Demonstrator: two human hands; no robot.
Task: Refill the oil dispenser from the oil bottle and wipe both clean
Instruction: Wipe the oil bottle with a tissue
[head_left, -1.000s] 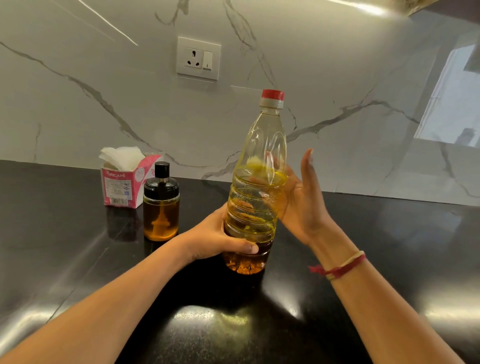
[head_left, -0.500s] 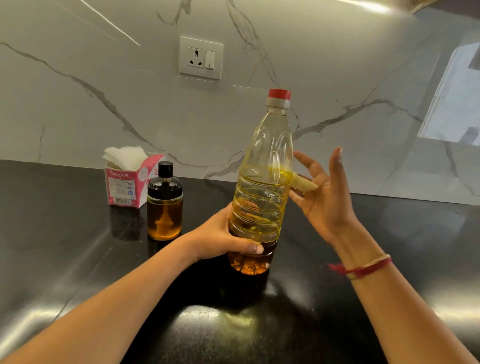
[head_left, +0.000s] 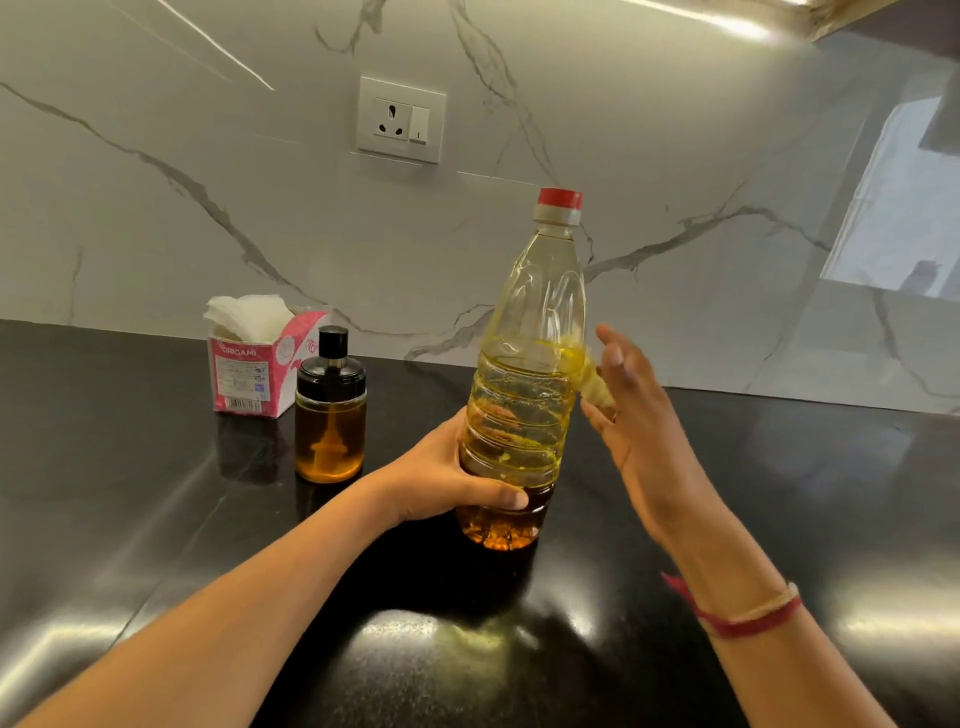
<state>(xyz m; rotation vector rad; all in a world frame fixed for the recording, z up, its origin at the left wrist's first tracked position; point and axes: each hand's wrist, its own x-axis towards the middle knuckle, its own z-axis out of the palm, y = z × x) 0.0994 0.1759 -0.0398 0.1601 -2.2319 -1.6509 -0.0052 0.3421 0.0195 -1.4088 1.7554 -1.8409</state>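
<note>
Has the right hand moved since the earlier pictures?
Yes. The right hand has drawn back rightward from the oil bottle; a gap now shows between palm and bottle.

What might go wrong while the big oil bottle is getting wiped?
The tall clear plastic oil bottle with a red cap is gripped only low down by the left hand; a hard wipe higher up might tip it. The right hand has a small yellowed tissue wad on nearly flat fingers; it may slip out. The small glass oil dispenser with a black lid stands near the left arm and might get bumped.
</note>
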